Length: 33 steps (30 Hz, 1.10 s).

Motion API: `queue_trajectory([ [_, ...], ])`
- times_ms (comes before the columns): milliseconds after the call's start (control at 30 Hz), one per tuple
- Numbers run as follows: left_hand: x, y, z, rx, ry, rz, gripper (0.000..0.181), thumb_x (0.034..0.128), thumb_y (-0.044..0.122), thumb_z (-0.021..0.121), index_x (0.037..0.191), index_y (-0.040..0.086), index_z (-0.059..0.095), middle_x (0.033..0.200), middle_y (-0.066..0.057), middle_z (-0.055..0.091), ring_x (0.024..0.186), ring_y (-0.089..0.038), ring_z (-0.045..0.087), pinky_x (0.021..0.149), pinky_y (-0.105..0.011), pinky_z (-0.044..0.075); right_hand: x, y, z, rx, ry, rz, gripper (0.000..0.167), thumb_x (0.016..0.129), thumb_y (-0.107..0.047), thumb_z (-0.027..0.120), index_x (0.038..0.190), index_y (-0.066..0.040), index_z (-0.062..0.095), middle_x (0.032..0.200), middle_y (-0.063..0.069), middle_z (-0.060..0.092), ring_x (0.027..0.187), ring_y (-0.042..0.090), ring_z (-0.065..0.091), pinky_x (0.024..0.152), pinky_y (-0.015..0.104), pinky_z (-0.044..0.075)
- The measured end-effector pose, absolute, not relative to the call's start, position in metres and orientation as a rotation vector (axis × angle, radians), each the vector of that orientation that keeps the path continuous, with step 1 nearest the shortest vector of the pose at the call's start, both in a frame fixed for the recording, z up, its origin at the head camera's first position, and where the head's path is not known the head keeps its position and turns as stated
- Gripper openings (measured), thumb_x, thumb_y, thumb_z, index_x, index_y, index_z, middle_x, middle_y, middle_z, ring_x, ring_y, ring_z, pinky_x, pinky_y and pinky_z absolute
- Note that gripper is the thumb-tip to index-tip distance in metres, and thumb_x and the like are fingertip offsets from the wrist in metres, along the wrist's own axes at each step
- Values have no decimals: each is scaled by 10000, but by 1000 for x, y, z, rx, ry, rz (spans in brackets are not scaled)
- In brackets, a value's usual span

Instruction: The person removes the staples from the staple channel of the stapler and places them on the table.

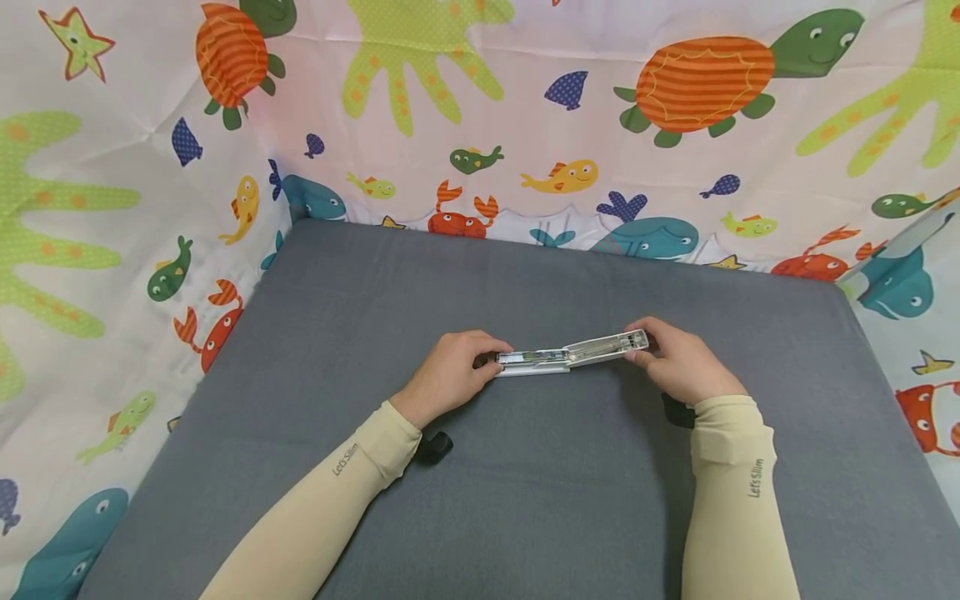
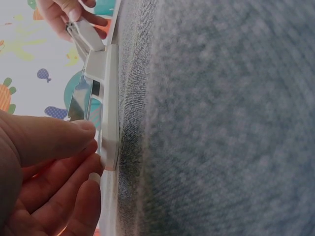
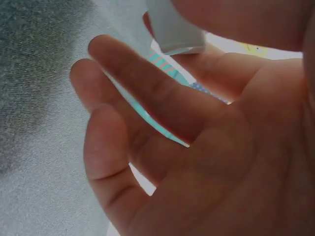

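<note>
A white stapler (image 1: pixel 566 357) is swung wide open on the grey table, its base and metal staple channel to the left, its top cover folded back to the right. My left hand (image 1: pixel 448 372) pinches the left end, thumb and fingers at the channel beside the base (image 2: pixel 111 113). With thumb and forefinger, my right hand (image 1: pixel 686 364) grips the far end of the raised cover (image 1: pixel 607 346). Close up in the right wrist view, the cover's white end (image 3: pixel 174 29) sits between thumb and forefinger, and the other fingers are spread below. Fingers hide part of both ends.
The grey cloth-covered table (image 1: pixel 480 500) lies under both hands. Around its back and sides hangs a white curtain (image 1: pixel 517 125) printed with sea animals. Dark wrist-camera pieces (image 1: pixel 435 448) show beneath the wrists.
</note>
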<state>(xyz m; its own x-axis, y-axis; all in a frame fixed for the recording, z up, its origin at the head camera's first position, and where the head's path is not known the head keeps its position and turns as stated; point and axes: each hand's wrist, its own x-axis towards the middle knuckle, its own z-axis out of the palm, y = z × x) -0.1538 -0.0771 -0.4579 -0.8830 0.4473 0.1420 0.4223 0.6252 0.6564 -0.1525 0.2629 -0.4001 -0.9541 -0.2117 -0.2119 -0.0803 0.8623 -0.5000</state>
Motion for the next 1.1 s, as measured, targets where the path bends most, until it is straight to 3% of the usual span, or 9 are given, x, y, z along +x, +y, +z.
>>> queue_trajectory([
  [267,-155,-78,-457,740,2808,1112,253,987,114,764,1230,175,801,1134,24,757,882,-92,624,792,-290,545,-157,261,-402,-229,2780,-687,413,1041,-200,661,1393,5,596,1222,226,686,1038,363,630,897,576,512],
  [367,-156,-78,-456,737,2811,1115,250,985,115,766,1225,177,803,1130,27,757,877,-91,622,786,-290,543,-157,262,-400,-211,2774,-698,523,1027,-207,674,1474,27,534,1359,278,629,1179,438,612,992,644,486],
  [467,-156,-78,-457,740,2813,1115,245,988,110,758,1219,177,805,1124,28,757,864,-90,618,773,-286,540,-156,261,-395,-185,2817,-731,695,1014,-250,697,1577,36,408,1522,309,505,1377,499,492,1116,691,386],
  [533,-155,-77,-458,743,2809,1118,244,990,103,749,1216,174,806,1126,25,757,862,-91,619,772,-283,541,-154,256,-391,-165,2896,-796,751,1013,-283,709,1606,25,368,1561,306,463,1426,507,435,1142,701,347],
  [633,-155,-77,-459,738,2803,1118,245,992,100,740,1215,176,806,1130,25,758,860,-93,621,768,-280,540,-151,240,-391,-182,3064,-935,640,1014,-294,724,1531,5,495,1466,265,559,1343,458,513,1084,665,415],
  [733,-154,-78,-460,726,2802,1117,244,992,102,741,1216,173,806,1133,22,759,861,-95,622,766,-277,540,-150,213,-398,-247,3204,-1042,409,1006,-254,743,1311,7,667,1245,216,668,1148,403,617,959,604,495],
  [833,-154,-78,-460,727,2802,1124,241,989,102,745,1213,168,807,1126,16,761,857,-105,626,761,-281,542,-150,185,-407,-301,3251,-1060,248,991,-219,762,1115,-6,734,1062,167,688,1002,362,649,874,546,526],
  [1100,-155,-78,-459,772,2797,1136,245,982,88,753,1217,138,805,1130,-11,766,891,-162,671,783,-307,556,-143,142,-431,-301,3190,-965,185,950,-248,807,933,-66,776,881,89,667,820,269,594,736,439,508],
])
